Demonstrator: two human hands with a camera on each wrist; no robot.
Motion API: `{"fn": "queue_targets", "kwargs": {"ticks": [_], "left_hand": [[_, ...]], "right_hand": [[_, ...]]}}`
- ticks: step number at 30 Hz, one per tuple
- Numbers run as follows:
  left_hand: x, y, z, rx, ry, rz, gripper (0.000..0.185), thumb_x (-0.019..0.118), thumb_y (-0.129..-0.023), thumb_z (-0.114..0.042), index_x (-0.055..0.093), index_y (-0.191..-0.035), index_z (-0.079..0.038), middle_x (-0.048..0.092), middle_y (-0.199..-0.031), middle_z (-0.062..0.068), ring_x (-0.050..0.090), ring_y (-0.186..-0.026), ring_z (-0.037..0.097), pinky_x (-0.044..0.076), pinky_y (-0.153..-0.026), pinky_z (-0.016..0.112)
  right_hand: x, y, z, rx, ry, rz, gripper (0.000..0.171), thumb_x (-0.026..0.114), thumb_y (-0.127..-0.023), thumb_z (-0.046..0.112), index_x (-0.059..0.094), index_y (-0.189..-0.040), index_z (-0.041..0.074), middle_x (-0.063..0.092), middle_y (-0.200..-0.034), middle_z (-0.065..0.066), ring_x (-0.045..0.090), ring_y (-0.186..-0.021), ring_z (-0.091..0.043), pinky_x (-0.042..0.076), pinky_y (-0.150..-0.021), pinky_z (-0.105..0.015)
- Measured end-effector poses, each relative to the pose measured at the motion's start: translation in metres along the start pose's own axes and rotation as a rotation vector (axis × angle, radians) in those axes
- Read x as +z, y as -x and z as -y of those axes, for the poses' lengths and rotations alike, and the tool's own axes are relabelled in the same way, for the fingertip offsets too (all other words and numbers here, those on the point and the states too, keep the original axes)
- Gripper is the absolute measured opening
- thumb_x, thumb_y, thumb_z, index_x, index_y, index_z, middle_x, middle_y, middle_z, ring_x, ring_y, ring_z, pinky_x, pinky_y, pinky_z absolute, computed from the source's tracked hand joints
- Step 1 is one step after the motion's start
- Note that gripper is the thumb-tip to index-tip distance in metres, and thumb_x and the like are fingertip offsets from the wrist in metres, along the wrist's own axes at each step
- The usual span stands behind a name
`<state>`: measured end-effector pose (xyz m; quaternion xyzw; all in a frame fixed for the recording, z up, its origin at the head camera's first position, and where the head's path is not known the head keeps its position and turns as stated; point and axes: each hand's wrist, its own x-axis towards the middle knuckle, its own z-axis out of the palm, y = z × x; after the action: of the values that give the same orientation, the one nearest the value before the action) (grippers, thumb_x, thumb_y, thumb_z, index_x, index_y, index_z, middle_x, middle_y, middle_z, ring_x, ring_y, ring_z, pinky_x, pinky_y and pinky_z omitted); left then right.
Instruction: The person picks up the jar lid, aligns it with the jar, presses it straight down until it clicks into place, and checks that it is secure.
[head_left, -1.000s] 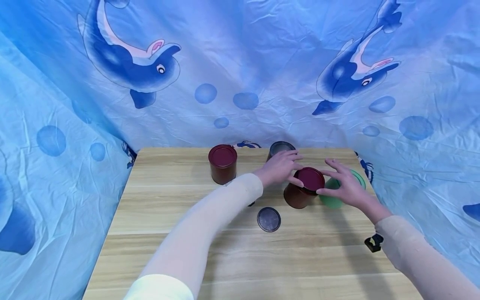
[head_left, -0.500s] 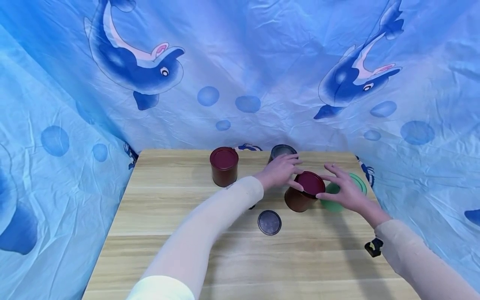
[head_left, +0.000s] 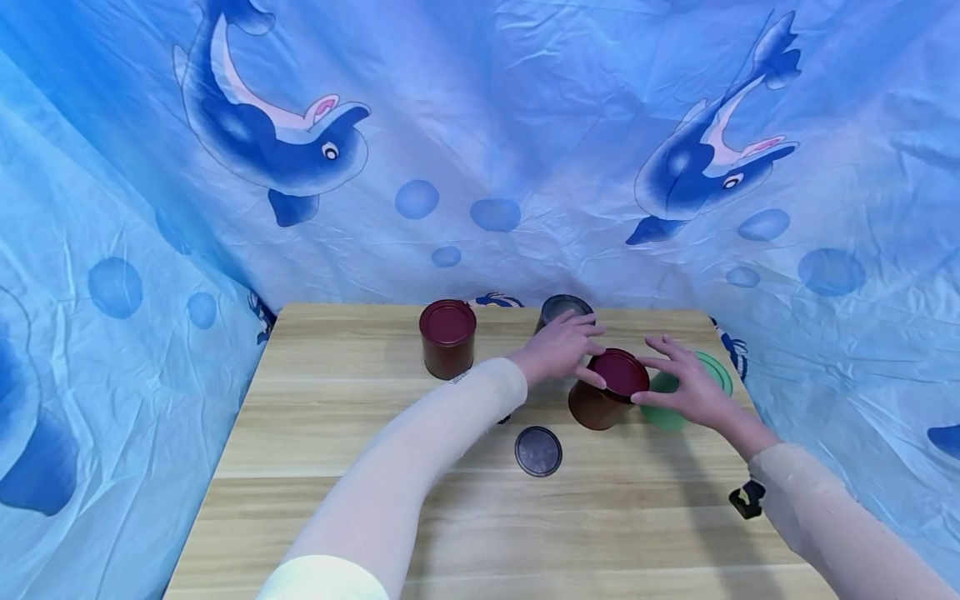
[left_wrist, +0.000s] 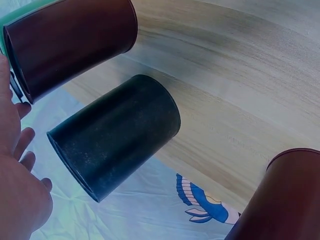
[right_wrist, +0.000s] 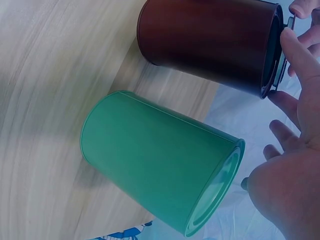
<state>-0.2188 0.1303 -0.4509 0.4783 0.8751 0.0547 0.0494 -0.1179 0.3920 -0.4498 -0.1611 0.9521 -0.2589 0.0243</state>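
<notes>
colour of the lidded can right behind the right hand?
Green can with a matching green lid; clearest in the right wrist view.

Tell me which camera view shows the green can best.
The right wrist view: the green can fills it, side wall and lid rim clear. The head view shows it mostly hidden behind the right hand; the left wrist view shows only a sliver.

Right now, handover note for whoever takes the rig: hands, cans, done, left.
Left hand: fingertips on the left edge of the dark red lid, fingers fairly straight.
Right hand: fingertips on that lid's right edge.
The lid sits on the brown can, right of table centre.
Green can stands just right of it, black can behind.
Second brown can, lidded, at back left.
Done: lid placed on the can.
Left: loose dark lid lies on the table; the black can looks unlidded.
</notes>
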Motion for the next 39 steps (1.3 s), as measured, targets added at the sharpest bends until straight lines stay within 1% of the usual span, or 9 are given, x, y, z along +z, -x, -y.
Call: {"fn": "queue_targets", "kwargs": {"ticks": [6,13,22,28,31,35,39], "left_hand": [[0.0021,-0.0024,-0.0003,0.002,-0.027,-0.011,0.075,0.061,-0.091,-0.077,0.066,-0.148,-0.028,0.043,-0.169,-0.001,0.020,-0.164,0.020,0.008,-0.135,0.047],[0.0006,-0.0018,-0.0024,0.002,-0.052,0.022,0.075,0.059,-0.093,-0.076,0.063,-0.151,-0.029,0.039,-0.172,-0.001,0.014,-0.166,0.020,0.006,-0.135,0.048],[0.0002,-0.0010,-0.0046,0.019,-0.144,0.035,0.078,0.055,-0.092,-0.081,0.062,-0.152,-0.031,0.037,-0.172,-0.003,0.014,-0.166,0.021,0.009,-0.135,0.046],[-0.0012,-0.0003,-0.0062,0.016,-0.195,0.041,0.078,0.053,-0.093,-0.081,0.062,-0.152,-0.032,0.036,-0.173,-0.004,0.013,-0.166,0.021,0.009,-0.135,0.046],[-0.0012,0.0003,-0.0062,0.016,-0.212,0.040,0.076,0.052,-0.094,-0.082,0.063,-0.151,-0.033,0.036,-0.173,-0.004,0.013,-0.166,0.020,0.010,-0.134,0.046],[-0.0024,0.0017,-0.0061,0.023,-0.221,0.031,0.075,0.052,-0.094,-0.081,0.063,-0.151,-0.033,0.037,-0.172,-0.004,0.015,-0.165,0.021,0.013,-0.134,0.046],[-0.0035,0.0025,-0.0056,0.028,-0.219,0.027,0.072,0.052,-0.096,-0.080,0.062,-0.152,-0.034,0.038,-0.172,-0.004,0.016,-0.165,0.021,0.014,-0.134,0.046]], "right_hand": [[-0.0003,0.0004,-0.0012,0.006,0.000,0.014,0.066,0.091,-0.086,0.034,0.070,-0.138,-0.001,0.038,-0.165,-0.032,0.019,-0.155,-0.059,0.015,-0.119,-0.081],[0.0009,0.0007,-0.0017,0.004,0.029,0.019,0.067,0.091,-0.086,0.035,0.070,-0.139,-0.001,0.039,-0.165,-0.031,0.020,-0.155,-0.059,0.014,-0.119,-0.082],[0.0026,0.0035,0.0006,0.007,0.080,0.032,0.073,0.090,-0.087,0.039,0.067,-0.143,-0.001,0.040,-0.165,-0.029,0.020,-0.157,-0.056,0.012,-0.118,-0.083],[0.0025,0.0033,0.0031,-0.019,0.129,0.012,0.071,0.090,-0.086,0.040,0.069,-0.142,0.001,0.043,-0.163,-0.029,0.023,-0.155,-0.056,0.009,-0.118,-0.084],[0.0019,0.0032,0.0046,-0.032,0.151,0.008,0.071,0.090,-0.086,0.041,0.069,-0.141,0.002,0.044,-0.163,-0.028,0.023,-0.155,-0.055,0.006,-0.120,-0.082],[0.0012,0.0036,0.0066,-0.057,0.181,-0.005,0.069,0.089,-0.086,0.042,0.070,-0.140,0.002,0.046,-0.161,-0.027,0.025,-0.155,-0.054,0.006,-0.122,-0.080],[0.0010,0.0031,0.0072,-0.089,0.196,-0.030,0.064,0.089,-0.087,0.040,0.073,-0.137,0.003,0.048,-0.159,-0.027,0.028,-0.154,-0.053,0.007,-0.122,-0.080]]}}
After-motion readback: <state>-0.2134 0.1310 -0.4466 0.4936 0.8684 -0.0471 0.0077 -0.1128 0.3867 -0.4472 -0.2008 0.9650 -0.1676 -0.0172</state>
